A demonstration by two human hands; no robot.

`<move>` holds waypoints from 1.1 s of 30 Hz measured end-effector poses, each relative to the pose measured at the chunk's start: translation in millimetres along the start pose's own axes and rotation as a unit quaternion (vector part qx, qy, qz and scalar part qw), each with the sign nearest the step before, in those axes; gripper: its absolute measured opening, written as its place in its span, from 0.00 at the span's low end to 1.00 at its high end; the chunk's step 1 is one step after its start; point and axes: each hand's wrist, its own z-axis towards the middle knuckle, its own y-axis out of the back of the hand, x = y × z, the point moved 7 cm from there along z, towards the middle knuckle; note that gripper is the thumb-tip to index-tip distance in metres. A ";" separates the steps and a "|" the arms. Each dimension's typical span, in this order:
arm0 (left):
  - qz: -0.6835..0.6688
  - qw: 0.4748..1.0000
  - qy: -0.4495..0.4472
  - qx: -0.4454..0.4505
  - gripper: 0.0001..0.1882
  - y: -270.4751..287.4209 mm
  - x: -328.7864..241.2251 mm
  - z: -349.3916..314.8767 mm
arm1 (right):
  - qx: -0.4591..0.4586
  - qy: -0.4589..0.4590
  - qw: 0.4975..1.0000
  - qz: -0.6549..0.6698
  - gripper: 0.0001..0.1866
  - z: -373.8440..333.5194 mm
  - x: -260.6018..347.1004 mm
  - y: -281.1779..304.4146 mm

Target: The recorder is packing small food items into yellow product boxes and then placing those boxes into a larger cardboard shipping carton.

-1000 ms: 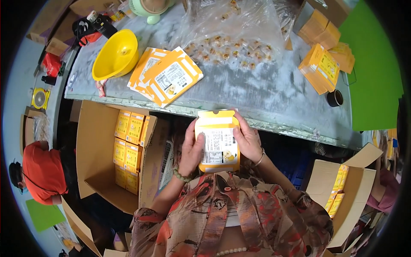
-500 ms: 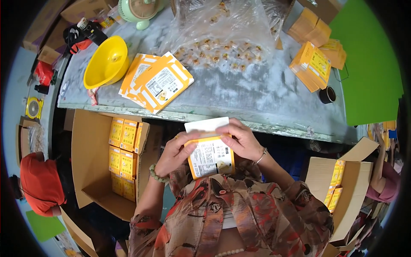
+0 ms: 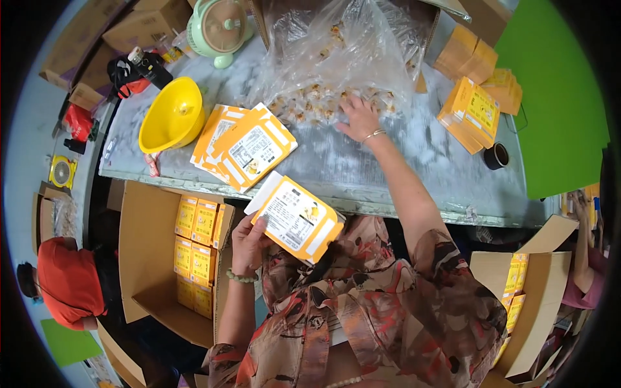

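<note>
My left hand (image 3: 248,244) grips an orange and white printed carton (image 3: 297,216) by its left side, tilted in front of my body. A white flap sticks out at the carton's upper left. Stretched across the table, my right hand (image 3: 359,120) rests with its fingers apart on small clear-wrapped pieces (image 3: 314,103). These pieces spill from a large clear plastic bag (image 3: 362,48). To the left of them lies a fanned stack of flat orange and white cartons (image 3: 255,152).
A yellow bowl (image 3: 171,115) and a green fan (image 3: 220,29) stand at the table's left. Orange carton stacks (image 3: 472,110) and a dark round roll (image 3: 496,156) sit at the right. Cardboard boxes (image 3: 152,258) with yellow packs flank me. A person in red (image 3: 70,284) is at far left.
My right hand has let go of the carton and reached forward to the wrapped pieces. My left hand has kept the carton, which is now tilted and a little higher.
</note>
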 end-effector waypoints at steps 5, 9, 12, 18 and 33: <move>-0.034 0.996 -0.046 -0.075 0.13 0.1 -3.0 10.9 | 0.129 0.026 0.991 0.030 0.17 -47.1 12.4 3.4; -0.027 0.997 -0.048 -0.059 0.14 -20.2 -2.0 24.5 | 0.182 0.029 0.978 0.099 0.17 -71.5 12.1 17.6; -0.019 0.996 -0.058 -0.058 0.12 -30.2 4.1 30.3 | 0.034 0.030 0.990 0.135 0.16 -53.9 9.7 32.8; -0.015 0.993 -0.078 -0.081 0.11 -30.5 5.3 28.3 | 0.211 0.042 0.977 -0.012 0.17 -34.3 10.9 7.1; 0.000 0.982 -0.151 -0.118 0.16 -69.5 13.2 63.5 | -0.114 -0.174 0.966 0.152 0.21 -140.0 -30.3 65.0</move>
